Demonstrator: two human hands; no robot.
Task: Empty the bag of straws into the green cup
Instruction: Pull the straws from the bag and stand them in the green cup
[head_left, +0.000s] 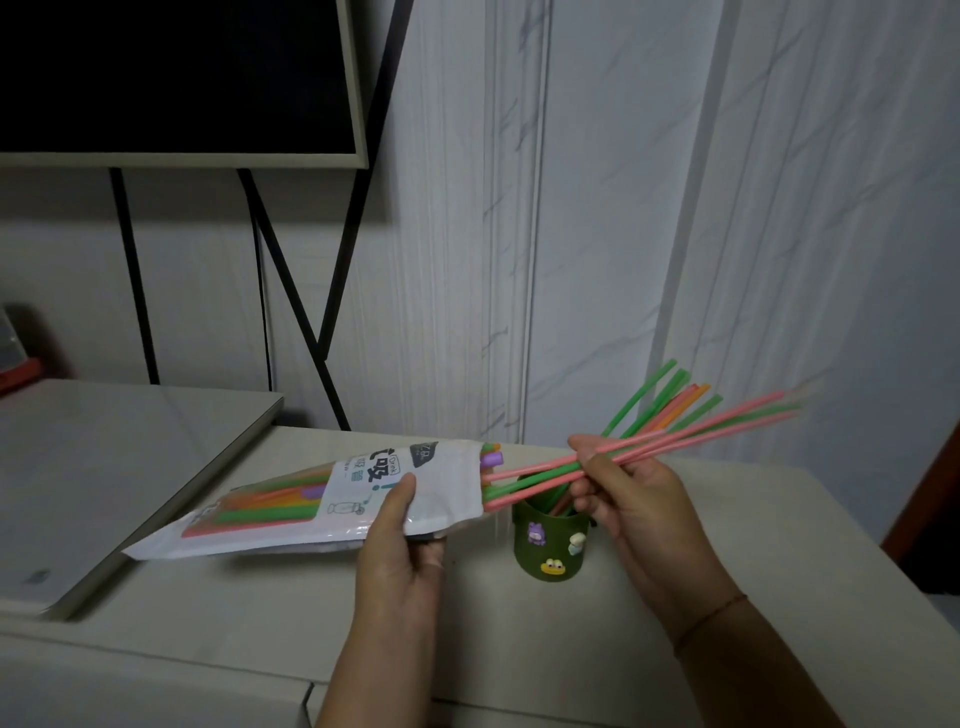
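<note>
My left hand grips the white straw bag near its open end and holds it nearly flat above the counter. Green, orange, pink and purple straws show through the bag. My right hand is closed on a bunch of pink and green straws that stick partly out of the bag's mouth and point up to the right. Just below that hand stands the green cup with cartoon charms on its side. Several straws stand in the cup and lean to the right.
The cup stands on a pale counter. A raised white appliance lid lies to the left. A dark screen on a black stand hangs at the back left. The marbled wall is close behind, and a red object sits at the far left.
</note>
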